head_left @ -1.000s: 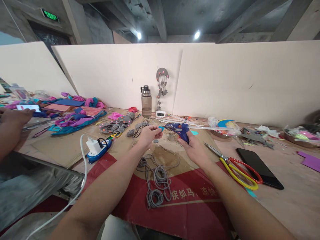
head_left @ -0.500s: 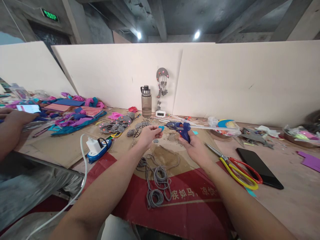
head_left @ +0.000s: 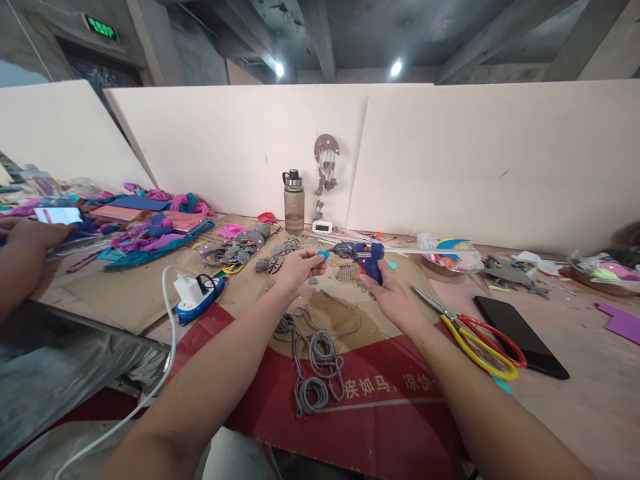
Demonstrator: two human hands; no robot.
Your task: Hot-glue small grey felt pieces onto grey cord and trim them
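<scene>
Between its fingertips my left hand (head_left: 302,269) pinches a small blue piece (head_left: 324,255). My right hand (head_left: 389,291) is wrapped round the handle of a blue glue gun (head_left: 366,255), whose nozzle points left, close to the blue piece. A clear glue stick (head_left: 407,251) sticks out of the gun's back. Below the hands, coils of grey cord (head_left: 320,353) lie on the red and brown cardboard (head_left: 380,427). Left of my left hand is a pile of grey pieces with pink dots (head_left: 235,248).
Scissors (head_left: 480,347) and a black phone (head_left: 520,337) lie at the right. A bottle (head_left: 294,207) and a small clock (head_left: 323,227) stand behind. A power strip (head_left: 200,303) is at the left, and another person's hand (head_left: 35,237) holds a lit phone (head_left: 59,215).
The glue gun has shifted very slightly to the right with my right hand. My left hand keeps its hold on the blue piece, nearly unmoved.
</scene>
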